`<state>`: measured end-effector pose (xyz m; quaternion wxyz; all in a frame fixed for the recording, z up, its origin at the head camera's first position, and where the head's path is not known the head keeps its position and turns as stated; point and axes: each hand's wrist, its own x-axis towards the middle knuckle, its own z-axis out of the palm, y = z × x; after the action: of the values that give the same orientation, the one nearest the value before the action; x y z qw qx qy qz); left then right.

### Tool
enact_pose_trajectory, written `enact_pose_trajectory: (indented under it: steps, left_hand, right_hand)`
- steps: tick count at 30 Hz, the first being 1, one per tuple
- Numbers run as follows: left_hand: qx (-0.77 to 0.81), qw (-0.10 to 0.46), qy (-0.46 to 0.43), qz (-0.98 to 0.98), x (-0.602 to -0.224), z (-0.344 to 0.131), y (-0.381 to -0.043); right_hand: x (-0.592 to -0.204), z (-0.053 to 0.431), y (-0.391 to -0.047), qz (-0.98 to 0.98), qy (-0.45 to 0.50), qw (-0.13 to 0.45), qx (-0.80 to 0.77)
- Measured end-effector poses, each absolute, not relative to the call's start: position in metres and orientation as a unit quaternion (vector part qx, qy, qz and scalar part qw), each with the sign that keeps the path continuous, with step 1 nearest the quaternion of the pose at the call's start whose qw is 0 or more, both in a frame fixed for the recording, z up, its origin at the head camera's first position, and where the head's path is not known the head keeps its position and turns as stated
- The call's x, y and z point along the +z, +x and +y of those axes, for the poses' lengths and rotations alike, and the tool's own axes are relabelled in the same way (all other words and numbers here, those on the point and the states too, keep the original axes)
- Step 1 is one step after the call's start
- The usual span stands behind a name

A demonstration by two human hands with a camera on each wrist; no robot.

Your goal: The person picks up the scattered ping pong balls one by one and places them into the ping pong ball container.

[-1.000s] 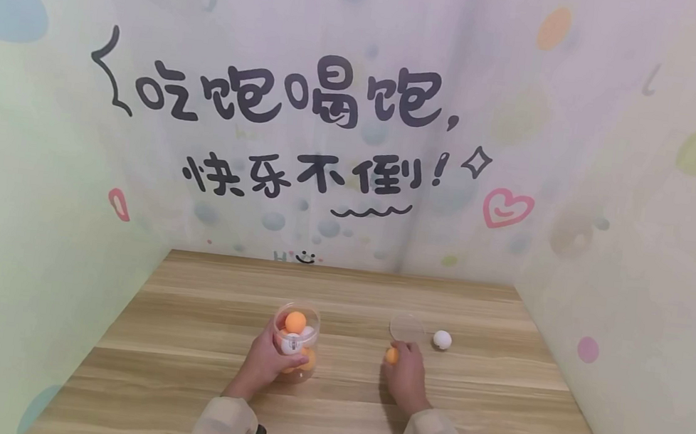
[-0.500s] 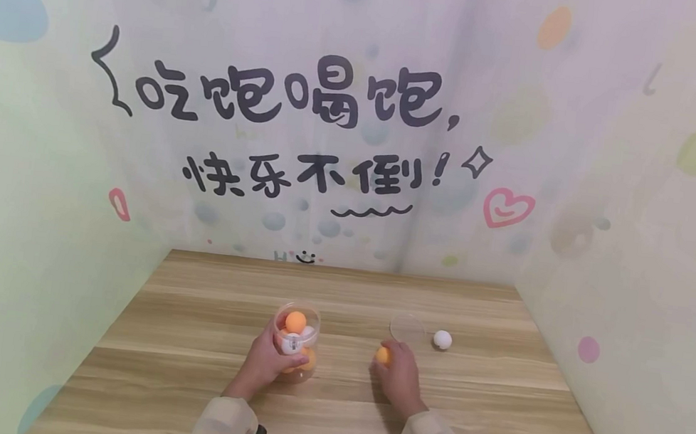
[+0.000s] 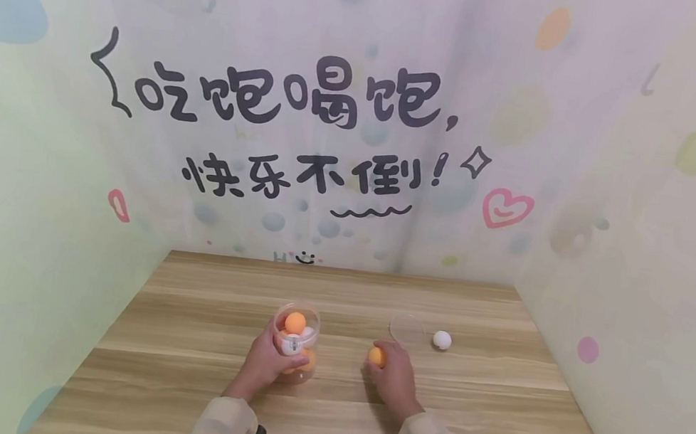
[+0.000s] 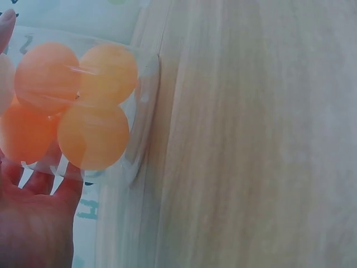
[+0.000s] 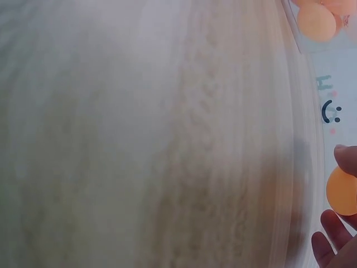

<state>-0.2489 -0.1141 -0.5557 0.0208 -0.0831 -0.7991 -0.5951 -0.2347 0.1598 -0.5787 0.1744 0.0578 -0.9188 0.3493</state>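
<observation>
My left hand (image 3: 267, 362) grips a clear plastic tub (image 3: 313, 329) that stands upright on the table. Orange and white ping-pong balls fill it, with an orange one (image 3: 295, 323) on top. In the left wrist view several orange balls (image 4: 92, 137) show through the wall of the tub, the fingers wrapped around its far side. To the right of the tub, my right hand (image 3: 397, 376) holds a single orange ping-pong ball (image 3: 376, 357). The right wrist view catches that ball (image 5: 341, 191) between thumb and fingers at the edge.
A clear round lid (image 3: 407, 328) lies on the wooden table (image 3: 224, 282) behind my right hand. Beside it, to the right, sits a white ping-pong ball (image 3: 442, 340). Printed fabric walls (image 3: 345, 238) close off the back and both sides.
My right hand has moved left with the orange ping-pong ball, away from the lid and toward the tub. The left hand and the tub have stayed in place.
</observation>
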Motion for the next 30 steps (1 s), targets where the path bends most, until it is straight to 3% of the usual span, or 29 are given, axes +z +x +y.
enact_pose_trajectory:
  steps: [30]
  left_hand:
    - [-0.599, 0.036, -0.104, -0.793, -0.555, -0.112, -0.25]
  right_hand:
    - [-0.57, 0.14, -0.233, -0.906, 0.059, 0.176, 0.381]
